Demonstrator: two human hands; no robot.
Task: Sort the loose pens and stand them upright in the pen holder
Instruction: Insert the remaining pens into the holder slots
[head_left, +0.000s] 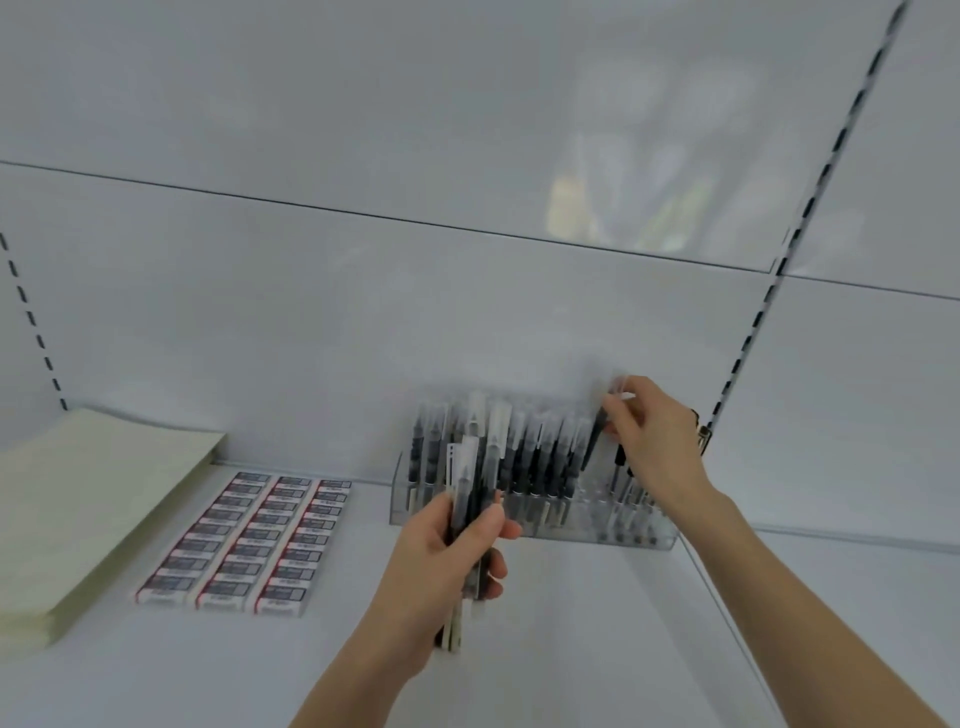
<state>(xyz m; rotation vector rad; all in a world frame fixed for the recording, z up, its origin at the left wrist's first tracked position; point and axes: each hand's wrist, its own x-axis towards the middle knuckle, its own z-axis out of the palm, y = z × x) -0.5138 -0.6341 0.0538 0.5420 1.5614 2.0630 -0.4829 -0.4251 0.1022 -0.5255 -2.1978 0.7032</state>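
- Pinching one pen (597, 431) in the right hand (655, 441), right of centre, above the right end of the pen holder (550, 526).
- Gripping a bundle of loose pens (469, 501) in the left hand (441, 566), lower centre.
- Seemingly past halfway: left slots filled upright, bundle yet to stand.

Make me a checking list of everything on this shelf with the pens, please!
Surface: white shelf, flat and pale.
Job's things: clear pen holder at the back, with many pens standing upright in it; bundle of pens held in front of it; single pen over the holder's right end.
Clutter: small boxes in three rows, left of the holder; stack of pale paper far left.
Grippers: left hand grips the bundle; right hand pinches the single pen.
Cables: nothing seen.
Surroundings: white back panel; slotted upright on the right; the picture is blurry.
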